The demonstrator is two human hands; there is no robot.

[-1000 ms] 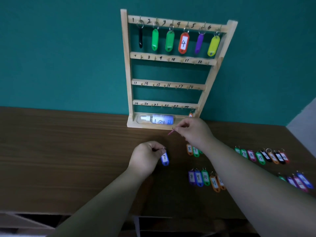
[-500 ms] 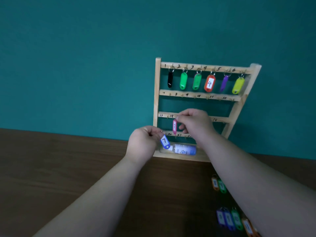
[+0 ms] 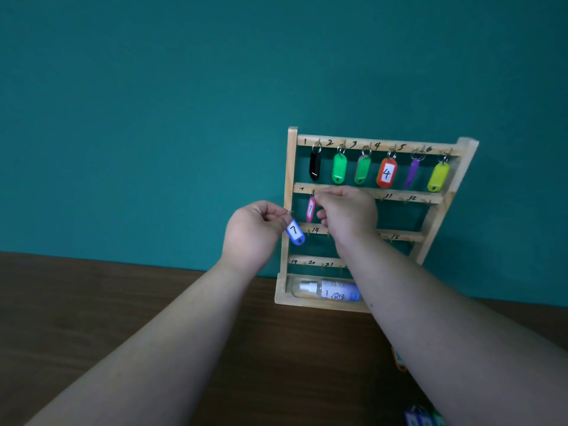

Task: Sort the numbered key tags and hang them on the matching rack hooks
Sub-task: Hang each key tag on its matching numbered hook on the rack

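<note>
I see open wood on the table to the left of the rack. My left hand has its fingers curled and pinches the ring of one blue tag marked 7, which hangs just beside the left post of the rack. One pink tag dangles under the second of four rails. My right hand pinches its top, but I cannot tell whether the ring is on a hook. Six tags hang on the top rail. One spray bottle lies in the base tray. Loose tags are cut off by the bottom-right edge.
</note>
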